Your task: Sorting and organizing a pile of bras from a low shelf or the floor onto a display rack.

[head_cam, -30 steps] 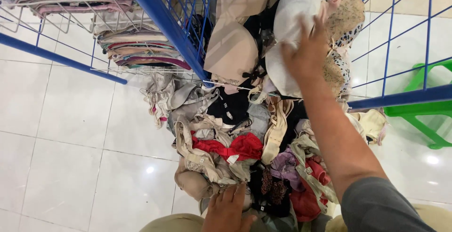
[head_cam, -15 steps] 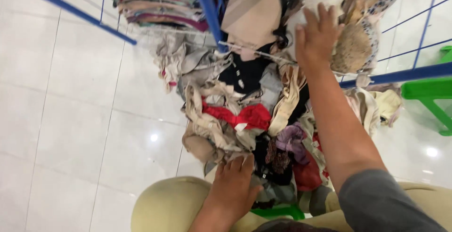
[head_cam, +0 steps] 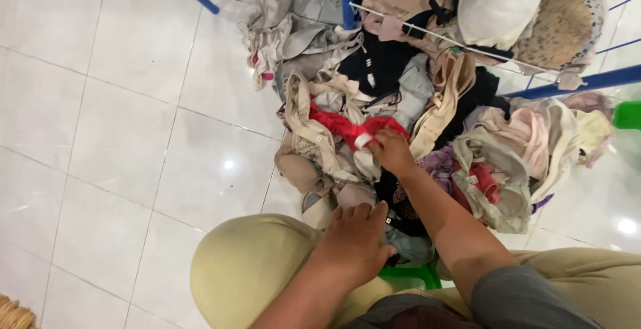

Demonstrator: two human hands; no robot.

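Head view: the person sits over a pile [head_cam: 400, 135] of bras and underwear heaped on the tiled floor [head_cam: 120, 102]. The right hand [head_cam: 390, 152] reaches into the middle of the heap, fingers closed in a pinch on a red bra [head_cam: 337, 125], which lies near the top of the pile, touching beige pieces on its left. The left hand [head_cam: 354, 242] rests flat and open on the person's knee, holding nothing.

By the look of it, this is the picking step: one piece is gripped but not yet lifted free. Pulling it out calls for care, since straps tangle across neighbouring items.

The red bra looks soft, lacy and limp. Around it lie padded beige cups, black fabric and a purple scrap. Above, a blue wire rack [head_cam: 567, 83] carries moulded cups, one white [head_cam: 497, 2], one leopard-printed [head_cam: 561, 28].
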